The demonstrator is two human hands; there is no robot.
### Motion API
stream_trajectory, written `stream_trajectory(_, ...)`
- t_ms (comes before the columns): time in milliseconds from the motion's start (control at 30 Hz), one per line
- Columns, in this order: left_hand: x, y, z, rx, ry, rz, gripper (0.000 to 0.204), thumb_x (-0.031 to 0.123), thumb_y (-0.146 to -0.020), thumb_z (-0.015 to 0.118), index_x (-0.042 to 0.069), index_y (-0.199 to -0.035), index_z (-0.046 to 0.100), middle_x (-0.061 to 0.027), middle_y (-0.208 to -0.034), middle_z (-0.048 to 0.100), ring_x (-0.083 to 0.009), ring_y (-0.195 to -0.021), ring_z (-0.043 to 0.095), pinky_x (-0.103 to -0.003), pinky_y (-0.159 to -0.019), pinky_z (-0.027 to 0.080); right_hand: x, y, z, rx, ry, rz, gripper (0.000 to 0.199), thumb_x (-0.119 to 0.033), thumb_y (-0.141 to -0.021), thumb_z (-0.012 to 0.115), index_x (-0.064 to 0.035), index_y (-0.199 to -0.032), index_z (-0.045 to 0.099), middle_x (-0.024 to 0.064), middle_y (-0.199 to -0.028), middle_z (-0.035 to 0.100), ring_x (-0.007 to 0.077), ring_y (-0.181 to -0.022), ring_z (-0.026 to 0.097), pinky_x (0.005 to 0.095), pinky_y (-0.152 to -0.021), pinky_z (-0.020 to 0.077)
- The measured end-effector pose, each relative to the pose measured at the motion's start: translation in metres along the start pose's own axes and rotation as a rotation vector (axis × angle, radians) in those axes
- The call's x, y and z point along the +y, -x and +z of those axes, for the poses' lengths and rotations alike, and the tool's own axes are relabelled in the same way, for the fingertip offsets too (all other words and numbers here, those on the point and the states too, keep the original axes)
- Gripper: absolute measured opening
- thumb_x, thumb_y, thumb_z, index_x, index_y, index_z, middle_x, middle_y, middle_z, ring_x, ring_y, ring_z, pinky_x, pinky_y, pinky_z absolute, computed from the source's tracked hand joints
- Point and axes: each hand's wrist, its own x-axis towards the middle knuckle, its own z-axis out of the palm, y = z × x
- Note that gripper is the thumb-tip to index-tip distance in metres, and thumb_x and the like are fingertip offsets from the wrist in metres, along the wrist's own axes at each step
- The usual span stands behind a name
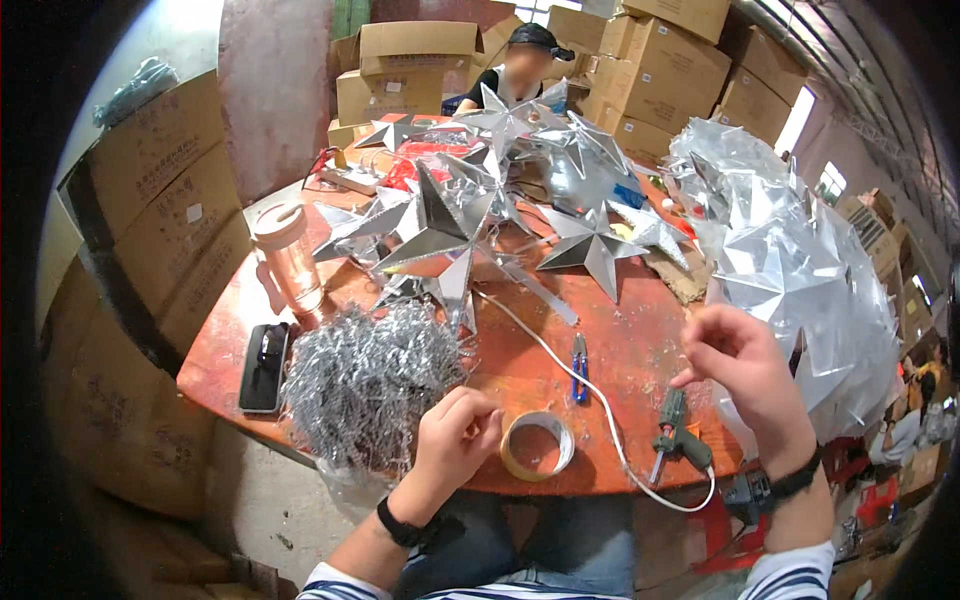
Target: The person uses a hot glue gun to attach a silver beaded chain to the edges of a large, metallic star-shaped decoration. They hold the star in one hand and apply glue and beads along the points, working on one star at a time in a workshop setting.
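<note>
Super shaggy silver tinsel (362, 375) by left hand (455, 435), green glue gun (682, 441) near right hand (738, 358); both loosely curled, can't tell if holding anything.

Fluffy heap of silver tinsel (365, 375) at near left, tape roll (568, 448) lying flat at near centre, dark green glue gun (674, 438) lying at near right

Left grip (456, 432) loosely curled — right grip (742, 358) farther forward, also curled.
</note>
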Motion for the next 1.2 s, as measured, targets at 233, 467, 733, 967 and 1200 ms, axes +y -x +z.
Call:
stream_trajectory(233,-0.004,-0.001,0.013,0.027,-0.002,0.0,0.018,-0.007,-0.073,0.069,0.003,-0.086,0.06,-0.0099,-0.079,0.062,-0.0233,-0.07,0.061,-0.031,-0.063,0.05,0.068,-0.114,-0.03,-0.13,0.133,0.388,0.032,-0.035,-0.093,0.056,-0.0059,-0.079,0.057,-0.0016,-0.06,0.049,0.0064,-0.056,0.051,0.0185,-0.044,0.0404)
stream_trajectory(467,-0.006,0.0,0.01,-0.009,-0.007,-0.018,0.018,-0.008,-0.075,0.065,0.003,-0.089,0.063,-0.0102,-0.085,0.064,-0.0247,-0.074,0.064,-0.03,-0.064,0.053,0.194,-0.192,-0.076,0.0,0.92,0.25,0.052,-0.054,-0.077,0.067,-0.0026,-0.084,0.059,0.012,-0.073,0.062,0.0235,-0.071,0.062,0.0359,-0.062,0.0498)
stream_trajectory(733,-0.003,-0.003,0.004,-0.101,0.02,-0.053,0.024,-0.008,-0.076,0.063,0.003,-0.097,0.068,-0.0119,-0.088,0.067,-0.024,-0.077,0.066,-0.03,-0.066,0.053,0.227,-0.219,-0.045,0.182,1.038,0.377,0.073,-0.055,-0.068,0.071,0.0008,-0.113,0.06,0.0262,-0.118,0.057,0.037,-0.119,0.047,0.0464,-0.098,0.0381)
stream_trajectory(967,-0.007,-0.007,0.006,-0.119,0.074,-0.135,0.022,-0.011,-0.081,0.052,0.0,-0.098,0.06,-0.0133,-0.086,0.056,-0.025,-0.076,0.057,-0.029,-0.068,0.046,0.176,-0.218,-0.051,0.073,0.276,0.428,0.027,-0.021,-0.092,0.056,0.0025,-0.102,0.048,0.0096,-0.072,0.058,0.0154,-0.052,0.059,0.025,-0.042,0.0461)
stream_trajectory(1200,-0.025,0.012,0.02,0.009,0.297,-0.138,0.03,-0.012,-0.08,0.041,0.003,-0.106,0.038,-0.0055,-0.093,0.041,-0.0113,-0.076,0.039,-0.021,-0.069,0.037,0.114,-0.094,-0.068,0.036,0.177,0.39,0.035,-0.034,-0.095,0.053,-0.0022,-0.108,0.043,0.0013,-0.07,0.057,0.0087,-0.049,0.054,0.0216,-0.039,0.0407)
